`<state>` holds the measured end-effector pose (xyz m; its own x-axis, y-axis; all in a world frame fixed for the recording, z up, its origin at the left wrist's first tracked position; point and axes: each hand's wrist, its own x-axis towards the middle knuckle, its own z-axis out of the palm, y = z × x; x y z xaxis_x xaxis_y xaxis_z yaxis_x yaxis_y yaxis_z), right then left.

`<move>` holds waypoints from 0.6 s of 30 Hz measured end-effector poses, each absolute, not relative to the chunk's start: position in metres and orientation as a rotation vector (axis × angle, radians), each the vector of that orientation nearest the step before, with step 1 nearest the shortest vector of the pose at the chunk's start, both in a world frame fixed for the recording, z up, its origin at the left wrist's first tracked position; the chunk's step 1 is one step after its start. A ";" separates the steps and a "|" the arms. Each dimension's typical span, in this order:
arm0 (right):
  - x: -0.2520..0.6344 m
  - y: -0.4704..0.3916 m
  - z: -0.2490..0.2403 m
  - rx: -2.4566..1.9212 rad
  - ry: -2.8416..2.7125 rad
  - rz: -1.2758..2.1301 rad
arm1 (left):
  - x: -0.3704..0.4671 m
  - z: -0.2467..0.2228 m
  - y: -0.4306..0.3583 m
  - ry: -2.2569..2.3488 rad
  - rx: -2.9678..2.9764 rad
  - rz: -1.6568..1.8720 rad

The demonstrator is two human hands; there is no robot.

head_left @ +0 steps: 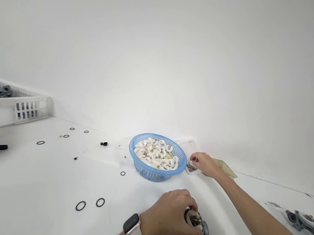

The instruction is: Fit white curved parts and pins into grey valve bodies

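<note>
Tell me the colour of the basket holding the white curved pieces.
Light blue basket, seen in the head view.

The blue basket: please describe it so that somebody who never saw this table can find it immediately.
On the white table, look near the middle, close to the white wall. The blue basket is round, with a mesh wall, and full of small white curved parts. It is the only blue thing there; the other basket, far left, is white and rectangular.

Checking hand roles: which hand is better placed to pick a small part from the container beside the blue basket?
Right. The right hand already has its fingertips at the small container beside the blue basket. The left hand is busy gripping the metal assembly nearer the person.
</note>
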<state>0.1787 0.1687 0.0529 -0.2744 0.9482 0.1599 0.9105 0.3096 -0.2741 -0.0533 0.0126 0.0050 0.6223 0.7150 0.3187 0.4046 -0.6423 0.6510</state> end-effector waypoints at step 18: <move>0.171 0.004 -0.002 -1.095 -1.328 1.413 | -0.052 0.033 0.002 0.886 2.201 0.651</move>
<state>0.1706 0.0038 -0.0016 -0.2206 0.9749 -0.0303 -0.0307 -0.0380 -0.9988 -0.0519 0.0022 0.0328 0.6453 0.7389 0.1937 0.4060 -0.5465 0.7324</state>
